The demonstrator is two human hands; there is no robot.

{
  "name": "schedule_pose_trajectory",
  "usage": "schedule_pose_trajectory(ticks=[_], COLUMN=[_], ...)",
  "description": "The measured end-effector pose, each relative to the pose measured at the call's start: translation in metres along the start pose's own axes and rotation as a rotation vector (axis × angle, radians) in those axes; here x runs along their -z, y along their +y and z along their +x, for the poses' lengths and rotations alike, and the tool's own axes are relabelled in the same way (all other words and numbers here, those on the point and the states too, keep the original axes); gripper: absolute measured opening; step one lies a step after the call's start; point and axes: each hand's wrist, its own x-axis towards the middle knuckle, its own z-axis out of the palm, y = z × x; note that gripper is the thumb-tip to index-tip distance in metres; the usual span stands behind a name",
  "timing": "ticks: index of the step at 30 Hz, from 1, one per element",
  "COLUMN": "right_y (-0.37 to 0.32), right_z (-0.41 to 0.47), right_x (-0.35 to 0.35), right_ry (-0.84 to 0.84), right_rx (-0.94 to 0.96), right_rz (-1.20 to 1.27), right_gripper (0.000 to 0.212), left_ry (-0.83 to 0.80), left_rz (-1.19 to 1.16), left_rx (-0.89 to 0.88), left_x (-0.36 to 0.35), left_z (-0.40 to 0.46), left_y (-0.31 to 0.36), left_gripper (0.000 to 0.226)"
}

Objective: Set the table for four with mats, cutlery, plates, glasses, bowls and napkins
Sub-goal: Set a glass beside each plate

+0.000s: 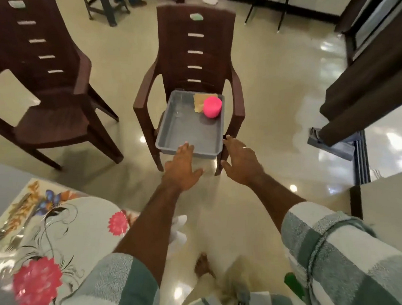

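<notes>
Nearest us, at lower left, lies the flowered mat (59, 229) with forks (11, 237) on its left edge. Ahead, our left hand (183, 169) and right hand (241, 163) reach out with fingers spread, holding nothing, at the near rim of the grey tray (187, 132) on the brown chair (190, 59). At the tray's far end sit a pink bowl (212, 107) and a tan napkin (198, 103).

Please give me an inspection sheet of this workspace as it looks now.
Surface: table at lower left, floral cover.
Job's things: grey tray on a brown chair, holding a pink bowl and a tan napkin; cutlery on the table.
Clutter: nothing seen.
Grip: left hand and right hand open, reaching to the tray's near edge.
Cables: nothing seen.
Surroundings: second chair, glossy floor.
</notes>
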Motion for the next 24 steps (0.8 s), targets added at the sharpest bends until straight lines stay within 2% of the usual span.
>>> schedule_pose_trajectory(ticks=[7, 15, 18, 21, 24], right_y=[0.013, 0.044, 0.060, 0.076, 0.087], right_z=[0.165, 0.373, 0.444, 0.502, 0.553], right_x=[-0.027, -0.068, -0.084, -0.103, -0.127], right_ry=[-0.214, -0.376, -0.414, -0.385, -0.441], right_rx=[0.119, 0.128, 0.108, 0.113, 0.082], right_rz=[-0.154, -0.120, -0.109, -0.138, -0.133], right_gripper=[0.079, 0.081, 0.076, 0.061, 0.053], left_ry=[0.005, -0.075, -0.077, -0.051, 0.005], left_rz=[0.061, 0.071, 0.003, -0.057, -0.197], left_rx=[0.075, 0.262, 0.316, 0.383, 0.520], left_x=[0.020, 0.029, 0.025, 0.016, 0.006], left_z=[0.132, 0.304, 0.373, 0.432, 0.484], left_y=[-0.033, -0.071, -0.084, -0.098, -0.116], left_gripper=[0.089, 0.093, 0.095, 0.097, 0.101])
